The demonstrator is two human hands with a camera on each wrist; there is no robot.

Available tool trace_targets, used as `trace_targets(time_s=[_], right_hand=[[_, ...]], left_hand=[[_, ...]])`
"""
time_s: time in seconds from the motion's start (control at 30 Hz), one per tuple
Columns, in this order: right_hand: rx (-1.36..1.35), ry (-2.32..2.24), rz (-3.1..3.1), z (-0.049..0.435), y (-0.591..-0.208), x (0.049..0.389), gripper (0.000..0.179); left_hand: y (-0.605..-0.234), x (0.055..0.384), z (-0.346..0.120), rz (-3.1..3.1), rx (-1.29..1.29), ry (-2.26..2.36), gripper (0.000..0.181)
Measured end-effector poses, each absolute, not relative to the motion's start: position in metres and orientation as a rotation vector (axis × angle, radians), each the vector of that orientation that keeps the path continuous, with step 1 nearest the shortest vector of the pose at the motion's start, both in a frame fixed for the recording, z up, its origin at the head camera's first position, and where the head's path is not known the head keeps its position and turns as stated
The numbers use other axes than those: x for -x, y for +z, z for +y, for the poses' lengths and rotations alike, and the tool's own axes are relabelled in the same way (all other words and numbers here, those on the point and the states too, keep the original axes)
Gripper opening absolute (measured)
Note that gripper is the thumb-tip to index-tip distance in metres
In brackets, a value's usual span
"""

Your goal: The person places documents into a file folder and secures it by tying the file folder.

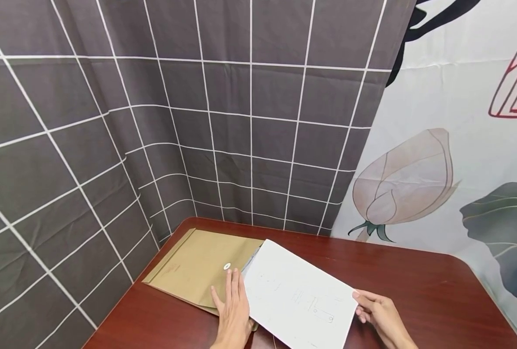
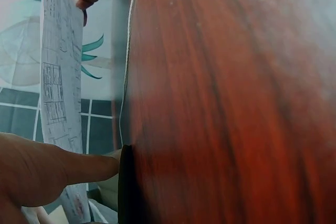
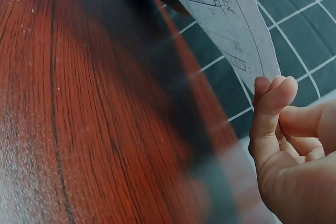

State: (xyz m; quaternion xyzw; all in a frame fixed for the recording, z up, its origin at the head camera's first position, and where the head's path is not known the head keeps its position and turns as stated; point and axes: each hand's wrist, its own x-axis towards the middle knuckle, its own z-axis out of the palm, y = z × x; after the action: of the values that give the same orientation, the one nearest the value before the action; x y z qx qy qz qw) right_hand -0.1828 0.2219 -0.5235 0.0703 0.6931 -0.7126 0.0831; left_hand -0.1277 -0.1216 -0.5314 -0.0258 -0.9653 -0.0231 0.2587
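Note:
A tan kraft paper document envelope (image 1: 193, 266) with a white round button lies on the table's left part. White paper sheets (image 1: 298, 295) with printed drawings slant out from its right side; some inner edges show at its mouth. My left hand (image 1: 233, 310) rests on the envelope's mouth side, fingers stretched over the top. In the left wrist view, the left thumb (image 2: 89, 167) is at the envelope's dark edge (image 2: 126, 182). With thumb and fingers, my right hand (image 1: 380, 312) pinches the sheets' right corner, held above the table in the right wrist view.
The reddish-brown wooden table (image 1: 433, 291) has rounded back corners. A thin pale string (image 2: 127, 51) hangs from the envelope's edge. Behind the table are a dark grey curtain (image 1: 276, 135) with a white grid and a white cloth (image 1: 455, 116) printed with flowers.

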Motion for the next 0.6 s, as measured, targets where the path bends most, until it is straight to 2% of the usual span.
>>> trace_targets(time_s=[0.27, 0.53, 0.6], right_hand=[[-0.189, -2.105, 2.081, 0.222, -0.524, 0.182, 0.046], [-0.135, -2.091, 2.106, 0.218, -0.518, 0.196, 0.043], [-0.119, -2.088, 2.112, 0.216, -0.515, 0.2, 0.043]], left_hand=[[-0.53, 0.128, -0.121, -2.647, 0.05, -0.058, 0.106], [-0.528, 0.128, -0.12, -2.706, 0.023, -0.089, 0.106], [-0.529, 0.128, -0.118, -2.683, 0.018, -0.108, 0.099]])
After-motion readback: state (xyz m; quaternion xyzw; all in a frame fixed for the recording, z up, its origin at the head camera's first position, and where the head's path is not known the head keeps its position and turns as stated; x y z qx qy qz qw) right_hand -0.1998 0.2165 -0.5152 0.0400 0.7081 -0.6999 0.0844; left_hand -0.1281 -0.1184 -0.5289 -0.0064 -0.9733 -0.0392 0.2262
